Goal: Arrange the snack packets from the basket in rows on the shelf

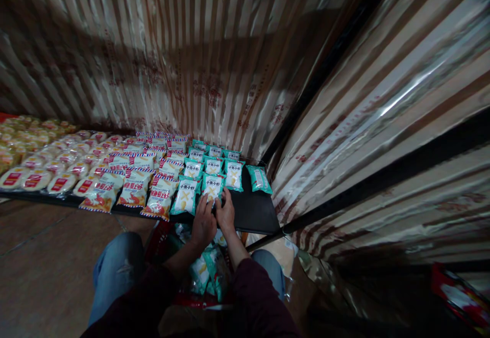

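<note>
A teal-and-white snack bag (213, 185) leans upright at the front of the dark shelf (254, 210). My left hand (204, 221) grips its lower left part, fingers on the front face. At the lower right edge, the fingers of my right hand (225, 209) are closed on the same bag. Directly left of it stands a matching teal bag (185, 196), close beside. Behind are more teal bags in rows, with one bag (234, 174) to the right. Below my hands, a red basket (156, 240) holds several loose teal bags (210, 271).
Orange-and-white snack bags (133, 187) fill the shelf to the left, then round packaged items (63, 183). One teal bag (259, 179) lies near the right end. A dark metal post (291, 123) and striped plastic sheeting (214, 62) border the shelf. A red package (459, 294) shows lower right.
</note>
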`<action>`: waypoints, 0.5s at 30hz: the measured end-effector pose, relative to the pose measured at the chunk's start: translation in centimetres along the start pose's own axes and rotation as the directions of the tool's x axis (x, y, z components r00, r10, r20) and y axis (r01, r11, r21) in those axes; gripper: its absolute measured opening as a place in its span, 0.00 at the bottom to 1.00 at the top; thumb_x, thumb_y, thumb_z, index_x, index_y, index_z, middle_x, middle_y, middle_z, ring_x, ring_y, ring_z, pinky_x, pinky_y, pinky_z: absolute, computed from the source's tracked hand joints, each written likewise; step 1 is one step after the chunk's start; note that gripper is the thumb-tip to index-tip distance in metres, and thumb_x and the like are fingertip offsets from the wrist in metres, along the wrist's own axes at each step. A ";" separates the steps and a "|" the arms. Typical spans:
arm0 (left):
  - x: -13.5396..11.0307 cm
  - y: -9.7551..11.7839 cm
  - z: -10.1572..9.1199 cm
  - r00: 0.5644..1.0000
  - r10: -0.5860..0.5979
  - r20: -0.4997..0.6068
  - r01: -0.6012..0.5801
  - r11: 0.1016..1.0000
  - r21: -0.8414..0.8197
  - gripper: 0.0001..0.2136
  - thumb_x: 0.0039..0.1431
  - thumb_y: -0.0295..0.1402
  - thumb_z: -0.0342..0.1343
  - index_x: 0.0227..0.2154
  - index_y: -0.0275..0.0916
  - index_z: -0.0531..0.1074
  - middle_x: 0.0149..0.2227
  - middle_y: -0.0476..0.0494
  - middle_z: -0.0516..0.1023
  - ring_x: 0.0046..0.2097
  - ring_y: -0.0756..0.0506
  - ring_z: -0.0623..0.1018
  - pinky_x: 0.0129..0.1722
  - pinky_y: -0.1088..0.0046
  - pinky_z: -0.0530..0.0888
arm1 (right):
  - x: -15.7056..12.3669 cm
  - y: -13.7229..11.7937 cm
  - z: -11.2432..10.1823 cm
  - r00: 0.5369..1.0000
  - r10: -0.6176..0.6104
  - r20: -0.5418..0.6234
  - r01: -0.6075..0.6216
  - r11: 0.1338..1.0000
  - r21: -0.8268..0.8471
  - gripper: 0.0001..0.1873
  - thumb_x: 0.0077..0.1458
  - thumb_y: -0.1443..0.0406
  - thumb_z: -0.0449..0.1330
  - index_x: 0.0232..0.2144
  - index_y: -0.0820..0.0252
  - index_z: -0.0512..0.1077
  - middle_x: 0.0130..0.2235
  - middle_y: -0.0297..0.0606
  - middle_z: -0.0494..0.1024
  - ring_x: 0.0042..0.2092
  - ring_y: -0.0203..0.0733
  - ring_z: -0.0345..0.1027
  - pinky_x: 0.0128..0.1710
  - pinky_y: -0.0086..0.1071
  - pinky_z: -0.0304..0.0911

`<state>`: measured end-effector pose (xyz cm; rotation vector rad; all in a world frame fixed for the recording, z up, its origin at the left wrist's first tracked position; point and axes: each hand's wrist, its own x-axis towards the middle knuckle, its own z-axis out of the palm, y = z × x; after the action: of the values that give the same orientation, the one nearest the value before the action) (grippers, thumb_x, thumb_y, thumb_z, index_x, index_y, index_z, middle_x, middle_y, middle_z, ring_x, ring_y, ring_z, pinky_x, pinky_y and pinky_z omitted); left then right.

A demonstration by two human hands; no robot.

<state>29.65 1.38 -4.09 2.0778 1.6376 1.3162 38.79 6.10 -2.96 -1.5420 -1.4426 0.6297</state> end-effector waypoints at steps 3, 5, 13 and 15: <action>0.9 -0.3 0.2 1.000 0.001 -0.001 -0.001 1.000 0.018 0.22 0.54 0.21 0.41 0.53 0.30 0.61 0.61 0.29 0.57 0.66 0.39 0.52 0.61 0.51 0.60 | 0.7 0.2 0.4 1.000 -0.013 0.003 0.013 1.000 -0.010 0.29 0.54 0.60 0.49 0.57 0.63 0.59 0.53 0.47 0.70 0.52 0.43 0.66 0.53 0.36 0.60; 1.4 -0.5 0.4 1.000 0.003 -0.006 -0.003 0.999 0.034 0.22 0.54 0.20 0.42 0.53 0.29 0.62 0.61 0.28 0.58 0.65 0.38 0.53 0.60 0.51 0.60 | 1.2 0.3 0.7 1.000 -0.028 0.003 0.028 0.999 -0.025 0.28 0.54 0.60 0.50 0.57 0.64 0.60 0.53 0.47 0.71 0.51 0.44 0.67 0.53 0.37 0.60; 1.4 -1.1 1.0 0.996 0.060 -0.071 -0.053 0.994 0.095 0.22 0.56 0.21 0.42 0.55 0.29 0.60 0.60 0.26 0.58 0.65 0.36 0.53 0.59 0.48 0.62 | 1.5 0.7 1.2 0.982 -0.168 -0.083 0.158 0.981 -0.117 0.27 0.55 0.59 0.51 0.55 0.65 0.62 0.54 0.50 0.69 0.55 0.48 0.62 0.56 0.44 0.57; 1.2 -1.1 1.2 0.994 0.071 -0.087 -0.062 0.993 0.096 0.22 0.57 0.22 0.41 0.56 0.30 0.58 0.61 0.26 0.56 0.66 0.36 0.51 0.59 0.49 0.62 | 1.5 0.9 1.3 0.983 -0.166 -0.076 0.155 0.979 -0.136 0.27 0.56 0.58 0.51 0.56 0.65 0.62 0.55 0.50 0.68 0.56 0.48 0.61 0.56 0.44 0.56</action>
<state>29.78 3.29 -4.87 2.1741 1.7117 1.3993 38.40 7.97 -4.01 -1.5136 -1.5482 0.3741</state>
